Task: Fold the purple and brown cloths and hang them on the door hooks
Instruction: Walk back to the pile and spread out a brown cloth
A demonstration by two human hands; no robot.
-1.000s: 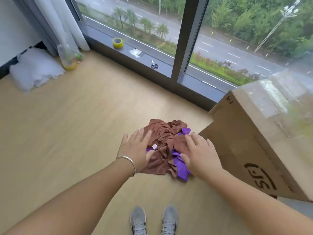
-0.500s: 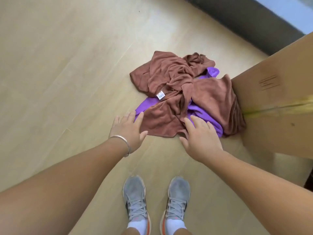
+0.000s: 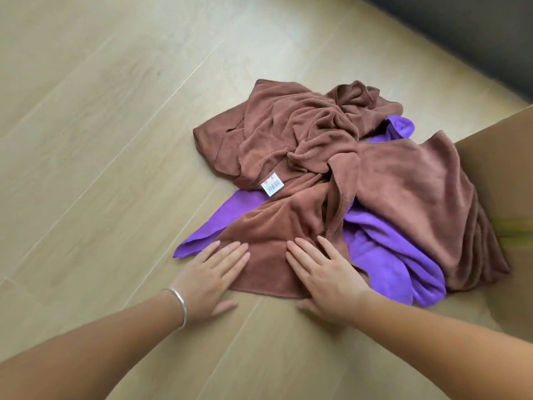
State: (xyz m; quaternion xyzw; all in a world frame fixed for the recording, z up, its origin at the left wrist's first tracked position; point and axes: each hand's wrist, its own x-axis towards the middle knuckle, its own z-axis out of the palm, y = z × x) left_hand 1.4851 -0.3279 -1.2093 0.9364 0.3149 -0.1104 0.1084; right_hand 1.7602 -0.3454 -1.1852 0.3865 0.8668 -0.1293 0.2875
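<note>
Cloths: crumpled brown microfibre cloth lies in a heap on the pale wooden plank floor, tangled over a bright purple microfibre cloth that shows at the near left corner, the near right side and a small far patch.
Left hand: flat, fingers straight, fingertips resting on the near edge of the brown cloth beside the purple corner; it grasps nothing. Silver bangle sits on the wrist.
Right hand: flat too, fingers spread on the same brown edge, just left of the purple fold; thumb on the floor, nothing clenched.
Label: small white barcode tag sits on the brown cloth, beyond both hands.
Box: brown cardboard box touches the heap's right side.
</note>
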